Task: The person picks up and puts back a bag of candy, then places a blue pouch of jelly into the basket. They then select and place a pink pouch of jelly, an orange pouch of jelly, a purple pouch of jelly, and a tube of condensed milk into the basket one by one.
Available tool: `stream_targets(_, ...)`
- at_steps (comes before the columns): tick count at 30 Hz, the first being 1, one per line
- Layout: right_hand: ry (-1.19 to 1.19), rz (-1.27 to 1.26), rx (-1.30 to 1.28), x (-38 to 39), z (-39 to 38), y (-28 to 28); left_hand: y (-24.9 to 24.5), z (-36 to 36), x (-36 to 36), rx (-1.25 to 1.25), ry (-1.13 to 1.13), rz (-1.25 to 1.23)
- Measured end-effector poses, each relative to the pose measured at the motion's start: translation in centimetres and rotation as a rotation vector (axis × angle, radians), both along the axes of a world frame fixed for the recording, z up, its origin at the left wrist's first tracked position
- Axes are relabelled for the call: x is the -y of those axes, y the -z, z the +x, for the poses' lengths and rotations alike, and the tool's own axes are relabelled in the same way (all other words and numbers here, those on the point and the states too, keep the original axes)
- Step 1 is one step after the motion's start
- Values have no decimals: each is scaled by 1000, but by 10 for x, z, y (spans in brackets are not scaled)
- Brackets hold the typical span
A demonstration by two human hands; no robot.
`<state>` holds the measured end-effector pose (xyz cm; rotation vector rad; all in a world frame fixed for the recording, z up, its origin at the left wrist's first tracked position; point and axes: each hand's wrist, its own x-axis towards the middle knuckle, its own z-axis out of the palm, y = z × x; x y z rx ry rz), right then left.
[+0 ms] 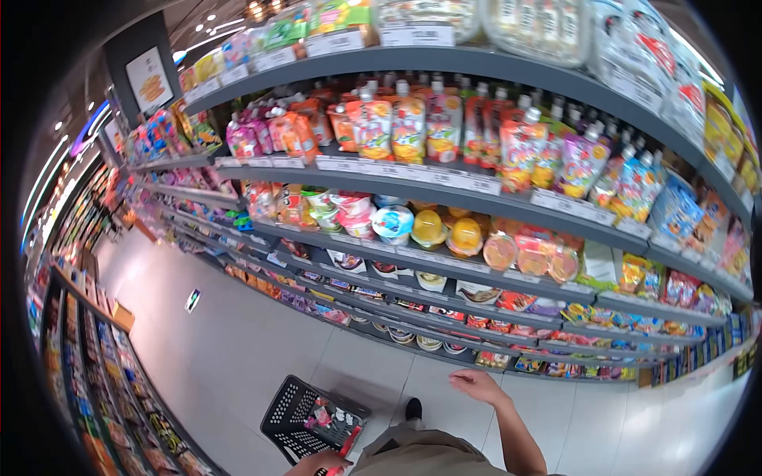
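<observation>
At the bottom edge, my left hand (324, 462) is closed on the red handle of a black shopping basket (279, 424), though its fingers are partly cut off. Inside the basket lie a few small colourful packages (325, 414), too blurred to name. My right hand (478, 386) hangs in front of the lower shelves with loosely bent fingers and nothing visible in it. It touches no shelf. Spouted pouches (407, 123) fill the shelf at chest height. Below them stand round cups, including a yellow-lidded cup (429, 229) and a blue and white cup (393, 224).
The long grey shelf unit (413, 176) curves across the view, its levels packed with snacks and carrying price labels. At left stands another low shelf (103, 381). A pale tiled floor (230, 341) runs between them. A floor sticker (193, 300) lies farther along the aisle.
</observation>
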<state>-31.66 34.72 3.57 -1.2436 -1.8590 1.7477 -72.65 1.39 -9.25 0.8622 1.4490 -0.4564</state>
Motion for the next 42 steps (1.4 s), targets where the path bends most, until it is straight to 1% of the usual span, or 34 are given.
stream_targets(1, -20, -2, 10, -5, 0, -6, 16, 2, 0, 10, -20, -2)
stream_targets(3, 11, 18, 24, -17, -2, -14, 35, -3, -4, 322, -20, 269)
stream_targets(4, 9, 15, 27, -21, -5, -16, -31, 21, -36, 85, -271, -20)
stream_targets(6, 24, 43, 10, -32, -9, -20, -25, 9, -47, 98, -275, -47)
stream_targets(10, 47, 33, -6, -42, -22, -34, -20, 14, -52, 136, -279, -136)
stream_targets(12, -29, 41, 12, -46, -28, -52, -17, 10, -61, 141, -273, -169)
stream_targets(14, -66, 55, -11, -55, -29, -45, -12, 21, -60, 160, -283, -207)
stream_targets(16, -107, 81, -47, -67, -29, -51, -11, 28, -65, 169, -296, -231)
stream_targets(18, -179, 183, 27, -76, -29, -61, -9, 27, -69, 168, -302, -259)
stream_targets(21, -203, 144, 24, -89, -28, -62, -7, 29, -70, 171, -305, -319)
stream_targets(25, -171, 177, -34, -91, -25, -69, 3, 28, -81, 188, -290, -397)
stream_targets(27, -213, 190, -27, -91, -22, -77, 9, 25, -83, 196, -278, -445)
stream_targets(28, -205, 187, -26, -91, -20, -88, 11, 22, -85, 198, -270, -469)
stream_targets(30, -292, 239, 46, -93, -16, -120, 18, 14, -94, 204, -249, -512)
stream_targets(33, -295, 309, 72, -99, -7, -167, 31, 2, -107, 213, -212, -577)
stream_targets(34, -276, 320, 140, -100, -6, -190, 35, 0, -111, 219, -201, -600)
stream_targets(35, -268, 319, 147, -101, -4, -207, 39, -5, -122, 101, -126, -397)
stream_targets(36, -242, 371, 122, -102, -2, -222, 44, -10, -141, -12, -54, -190)
stream_targets(37, -217, 423, 98, -103, 0, -235, 42, -9, -171, 3, 717, 158)
stream_targets(38, -186, 477, 97, -103, 2, -247, 35, -10, -173, -173, 1071, 709)
stream_targets(39, -177, 477, 107, -104, 3, -262, 40, -11, -184, -164, 1079, 716)
stream_targets(41, -80, 690, 3, -106, 4, -295, 49, -11, -208, -154, 461, 797)
stream_targets(42, 27, 743, -10, -109, 5, -314, 45, -9, -214, -144, 474, 799)
